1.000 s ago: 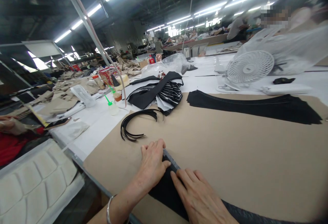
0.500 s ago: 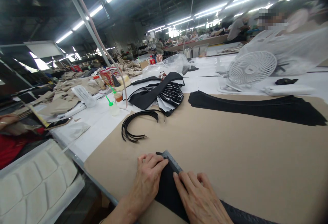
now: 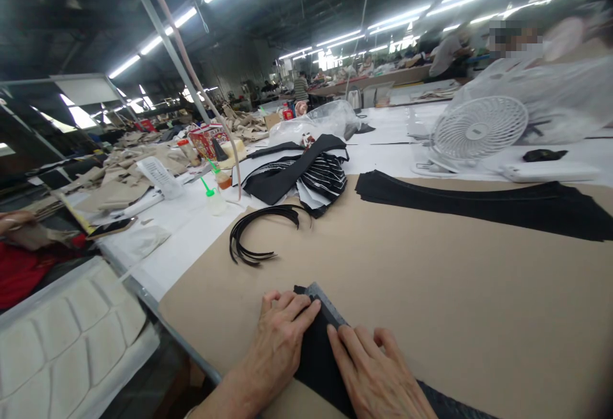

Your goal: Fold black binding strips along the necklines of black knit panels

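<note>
A black fabric piece (image 3: pixel 320 356) with a grey folded edge lies on the brown paper sheet (image 3: pixel 431 278) at the near table edge. My left hand (image 3: pixel 278 342) lies flat on the fabric's left end, fingers stretched along it. My right hand (image 3: pixel 373 374) presses flat on the same piece just to the right, fingers spread and pointing toward the grey edge. Neither hand grips anything.
Curved black strips (image 3: pixel 256 230) lie ahead on the paper. A heap of black and striped cloth (image 3: pixel 301 173) sits behind them, and long black pieces (image 3: pixel 479 198) lie to the right. A white fan (image 3: pixel 479 131), glue bottles (image 3: pixel 213 198) and another person's hand (image 3: pixel 16 224) are nearby.
My left hand has slid back toward me along the fabric, uncovering its far corner and grey edge. My right hand has barely shifted.
</note>
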Demonstrator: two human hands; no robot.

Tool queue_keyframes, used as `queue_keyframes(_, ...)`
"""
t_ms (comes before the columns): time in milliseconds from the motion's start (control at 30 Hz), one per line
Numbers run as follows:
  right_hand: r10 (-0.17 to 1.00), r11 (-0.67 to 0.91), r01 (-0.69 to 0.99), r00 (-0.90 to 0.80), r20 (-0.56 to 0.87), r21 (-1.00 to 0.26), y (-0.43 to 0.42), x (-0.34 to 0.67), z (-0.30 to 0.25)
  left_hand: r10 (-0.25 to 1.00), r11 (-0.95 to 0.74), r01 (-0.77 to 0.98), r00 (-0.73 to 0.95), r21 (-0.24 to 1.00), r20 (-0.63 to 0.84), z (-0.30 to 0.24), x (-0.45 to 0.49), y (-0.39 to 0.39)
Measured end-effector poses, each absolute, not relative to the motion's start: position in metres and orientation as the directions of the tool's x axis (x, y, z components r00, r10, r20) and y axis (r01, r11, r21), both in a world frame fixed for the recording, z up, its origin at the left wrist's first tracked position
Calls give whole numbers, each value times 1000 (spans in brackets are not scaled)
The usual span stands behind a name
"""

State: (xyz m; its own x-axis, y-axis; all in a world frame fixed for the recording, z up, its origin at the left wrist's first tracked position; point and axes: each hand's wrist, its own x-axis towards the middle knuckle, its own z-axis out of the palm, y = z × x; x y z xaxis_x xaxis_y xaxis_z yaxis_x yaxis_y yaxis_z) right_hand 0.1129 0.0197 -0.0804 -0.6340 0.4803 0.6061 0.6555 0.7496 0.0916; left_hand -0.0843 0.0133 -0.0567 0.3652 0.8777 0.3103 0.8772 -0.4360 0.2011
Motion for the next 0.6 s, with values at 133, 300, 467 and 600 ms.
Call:
queue_keyframes(133, 462, 752, 649, -645, 609, 117, 19, 113, -79, 941, -328, 882, 274, 339, 198, -46, -82, 21)
queue_keyframes(300, 495, 739, 666, -636, 592, 99, 15, 115, -79, 974, -203, 825, 112, 527, 200, -42, -83, 29)
queue_keyframes(467, 585, 738, 673, -610, 535, -40, 13, 115, -71, 952, -297, 797, 208, 526, 223, -35, -85, 38)
queue_keyframes(600, 765, 623, 730, -493, 415, -282, 20, 108, -57, 907, -413, 817, 411, 401, 97, -21, -84, 55)
